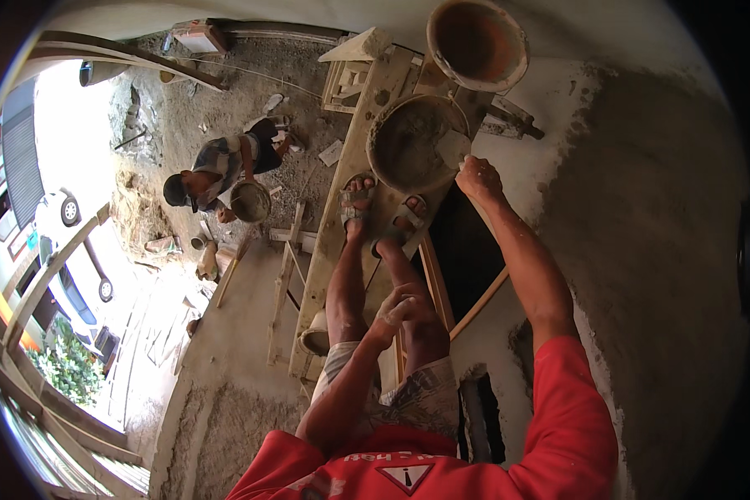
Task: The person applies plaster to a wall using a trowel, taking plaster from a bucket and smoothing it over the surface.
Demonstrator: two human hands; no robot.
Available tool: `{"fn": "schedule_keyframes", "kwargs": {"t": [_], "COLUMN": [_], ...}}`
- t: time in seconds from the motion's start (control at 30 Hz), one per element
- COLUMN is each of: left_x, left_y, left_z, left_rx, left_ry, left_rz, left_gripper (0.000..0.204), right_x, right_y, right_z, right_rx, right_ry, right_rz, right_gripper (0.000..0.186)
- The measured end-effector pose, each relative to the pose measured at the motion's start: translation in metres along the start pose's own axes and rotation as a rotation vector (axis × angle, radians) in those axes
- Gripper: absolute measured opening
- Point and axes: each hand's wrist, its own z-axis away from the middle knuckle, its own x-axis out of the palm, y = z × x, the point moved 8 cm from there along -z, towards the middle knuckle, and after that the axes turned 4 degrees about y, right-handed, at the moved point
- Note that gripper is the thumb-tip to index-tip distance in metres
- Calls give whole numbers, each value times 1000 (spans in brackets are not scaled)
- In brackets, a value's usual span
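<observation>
My right hand [479,177] is closed around the handle of a trowel [452,149]. The trowel's flat blade, smeared with grey, lies over the right side of a round tub [372,143]. Wet grey mortar [410,150] fills part of that tub, which stands on a wooden plank scaffold [329,250] just beyond my sandalled feet. My left hand [400,307] rests on my bent knee with its fingers laid over it, holding nothing. Pale mortar marks both hands.
A second, reddish-brown tub [502,42] stands beyond the first. A small bucket [315,335] sits at the plank's left edge. Below on the left, another person [218,167] crouches beside a bucket [250,202]. The wall [642,208] on the right is partly coated with darker plaster.
</observation>
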Motion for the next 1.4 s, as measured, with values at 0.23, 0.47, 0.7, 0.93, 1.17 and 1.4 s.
{"fn": "schedule_keyframes", "kwargs": {"t": [0.23, 0.47, 0.7, 0.93, 1.17, 1.4], "left_x": [20, 3, -1, 15, -12, -2], "left_y": [23, 13, 4, 22, 0, 40], "left_z": [-3, -5, -8, -12, -28, -14], "left_rx": [31, 25, 41, 118, 246, 432], "left_ry": [-93, -11, 2, -49, -82, -117], "left_rz": [31, -56, -143, -87, 84, -198], "left_gripper": [49, 55, 52, 43, 37, 35], "right_x": [23, 85, 126, 136, -13, -259], "right_y": [-41, -26, 13, 44, -2, 64], "right_z": [-30, -15, 12, 11, 128, 282], "right_rx": [-140, -170, -175, -41, -155, -144], "right_ry": [218, 331, 379, 269, 159, 423], "right_rz": [-248, -449, -573, -456, -567, -594], "right_gripper": [26, 33, 45, 57, 51, 43]}}
